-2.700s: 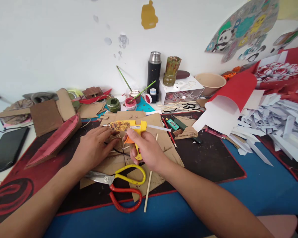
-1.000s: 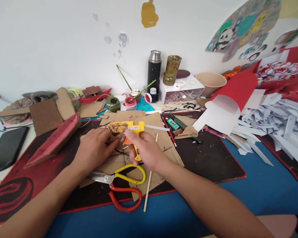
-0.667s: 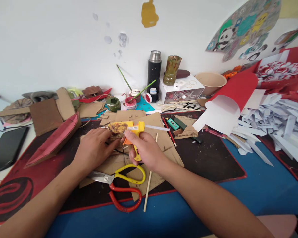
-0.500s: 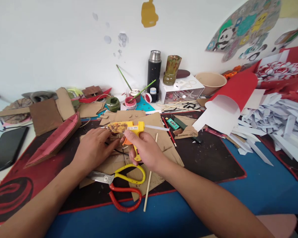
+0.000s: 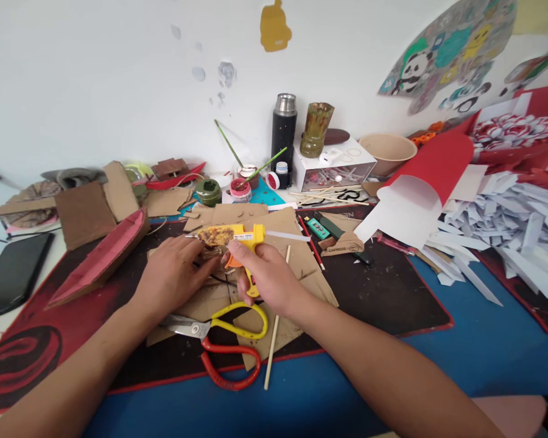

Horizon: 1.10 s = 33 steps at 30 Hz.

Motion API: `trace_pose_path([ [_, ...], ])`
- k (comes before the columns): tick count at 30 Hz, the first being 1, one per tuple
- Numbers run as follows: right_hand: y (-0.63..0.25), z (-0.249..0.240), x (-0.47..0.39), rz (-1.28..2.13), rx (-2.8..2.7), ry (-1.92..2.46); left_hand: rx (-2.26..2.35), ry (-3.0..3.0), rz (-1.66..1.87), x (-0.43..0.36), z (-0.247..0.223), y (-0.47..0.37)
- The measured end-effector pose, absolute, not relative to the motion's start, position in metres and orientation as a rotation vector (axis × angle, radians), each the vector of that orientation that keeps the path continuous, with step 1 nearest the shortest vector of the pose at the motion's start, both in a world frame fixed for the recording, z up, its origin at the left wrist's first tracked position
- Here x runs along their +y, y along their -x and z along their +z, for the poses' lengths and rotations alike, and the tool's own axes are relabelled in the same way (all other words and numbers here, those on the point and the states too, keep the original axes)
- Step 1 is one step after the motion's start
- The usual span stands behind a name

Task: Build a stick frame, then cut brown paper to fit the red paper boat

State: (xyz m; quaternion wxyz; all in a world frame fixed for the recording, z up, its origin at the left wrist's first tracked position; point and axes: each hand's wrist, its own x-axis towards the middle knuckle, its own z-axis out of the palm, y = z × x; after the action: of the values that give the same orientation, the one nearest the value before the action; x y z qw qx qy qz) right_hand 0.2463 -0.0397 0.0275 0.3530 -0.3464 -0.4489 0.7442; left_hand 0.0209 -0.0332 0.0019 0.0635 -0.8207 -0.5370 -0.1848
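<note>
the gun (image 5: 252, 234) is located over the cardboard (image 5: 317, 286), in front of the person, with its nozzle (image 5: 190, 235) pointing left and its handle downward. the right hand (image 5: 274, 274) is closed around the handle, thumb on the upper side of the body, fingers near the orange trigger (image 5: 234, 261). the left hand (image 5: 171, 267) is bent palm-down just below the nozzle; its fingertips are partly hidden, so whether it grips anything cannot be told.

handling: the gun is likely light, with a stiff plastic shell. the handle is the proper hold. the front of the barrel is stained brown and may be rough; it and the nozzle should be treated as hot and not grasped. the left fingers lie close to this zone, so clearance should be watched. the glue stick (image 5: 288, 235) protrudes from the rear, probably flexible, and should not serve as a grip. the cord (image 5: 221, 280), apparently the gun's, is likely limp and could drag.

the scissors (image 5: 237, 333) and rod (image 5: 271, 356) lie nearer the person.
</note>
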Motion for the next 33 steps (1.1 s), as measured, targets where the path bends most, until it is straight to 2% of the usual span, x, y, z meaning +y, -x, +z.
trace_pose_path([
  [33, -0.2464, 0.0275, -0.0403, 1.925, -1.161, 0.926, -1.635, 2.503, -0.560, -0.0328, 0.0031, -0.0213],
])
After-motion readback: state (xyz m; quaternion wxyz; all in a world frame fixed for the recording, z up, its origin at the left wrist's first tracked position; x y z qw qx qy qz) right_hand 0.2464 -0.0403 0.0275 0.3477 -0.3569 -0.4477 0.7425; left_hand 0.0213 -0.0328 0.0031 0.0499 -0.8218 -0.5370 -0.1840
